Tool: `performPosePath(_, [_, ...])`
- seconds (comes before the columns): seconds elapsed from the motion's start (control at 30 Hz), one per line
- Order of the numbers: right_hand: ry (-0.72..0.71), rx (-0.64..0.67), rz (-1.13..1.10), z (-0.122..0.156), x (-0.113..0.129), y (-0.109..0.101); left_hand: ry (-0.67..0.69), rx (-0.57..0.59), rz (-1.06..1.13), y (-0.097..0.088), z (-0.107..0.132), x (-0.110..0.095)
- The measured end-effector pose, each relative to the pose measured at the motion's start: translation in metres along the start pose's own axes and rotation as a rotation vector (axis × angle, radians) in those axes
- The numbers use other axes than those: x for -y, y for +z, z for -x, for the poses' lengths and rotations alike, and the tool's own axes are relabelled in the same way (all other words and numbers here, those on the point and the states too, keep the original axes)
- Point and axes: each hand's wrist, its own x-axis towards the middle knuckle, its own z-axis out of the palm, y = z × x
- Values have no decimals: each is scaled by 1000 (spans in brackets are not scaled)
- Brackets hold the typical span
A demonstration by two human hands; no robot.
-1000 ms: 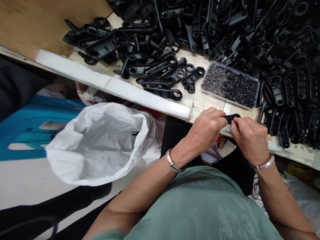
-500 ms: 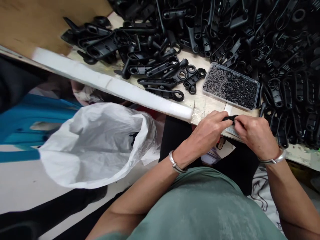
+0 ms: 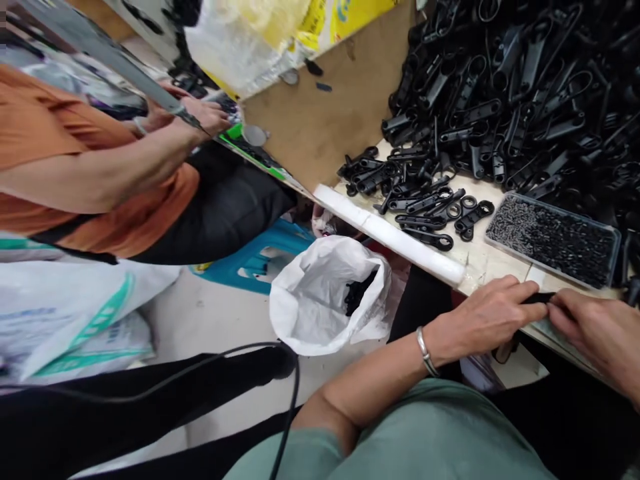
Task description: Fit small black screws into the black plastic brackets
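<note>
At the near edge of a counter [image 3: 480, 263], a worker's left hand [image 3: 483, 320] and right hand [image 3: 597, 330] meet over a small black plastic part [image 3: 539, 298], each pinching one end of it between thumb and fingertips. A metal bangle [image 3: 424, 351] circles the left wrist. Just behind the hands sits a clear tray of tiny black pieces [image 3: 553, 239], and beyond it a heap of black plastic handles [image 3: 500, 100] spreads across the counter, several lying loose near a white foam strip [image 3: 390, 233] along the counter's edge. Below the counter, an open white bag [image 3: 325, 297] holds a few black parts, beside a blue stool [image 3: 260, 257]. At left, a second person in an orange top [image 3: 75, 173] works with a hand [image 3: 207, 117] extended. Yellow packaging [image 3: 350, 13] at the top carries blue lettering too blurred to read. A black cable [image 3: 240, 373] crosses the floor.
</note>
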Motion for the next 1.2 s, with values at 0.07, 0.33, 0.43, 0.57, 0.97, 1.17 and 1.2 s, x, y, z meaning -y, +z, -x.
performPosePath(0.07, [50, 25, -18, 3, -2, 1, 14, -7, 11, 1, 1, -1])
performPosePath(0.33, [673, -256, -659, 28, 17, 5, -91, -304, 195, 22, 3, 0])
performPosePath(0.43, [792, -365, -1051, 34, 23, 10, -99, -392, 250, 22, 4, -6])
performPosePath(0.57, [813, -462, -1449, 32, 34, 17, -37, -385, 196, 17, 6, -16])
performPosePath(0.97, [855, -580, -1662, 18, 44, 17, 83, -414, -182, 21, 8, -17])
performPosePath(1.17, [838, -610, -1594, 20, 39, 12, 128, -499, -187, 23, -1, -23])
performPosePath(1.2, [838, -617, -1592, 21, 38, 11, 140, -503, -180, 22, -3, -24])
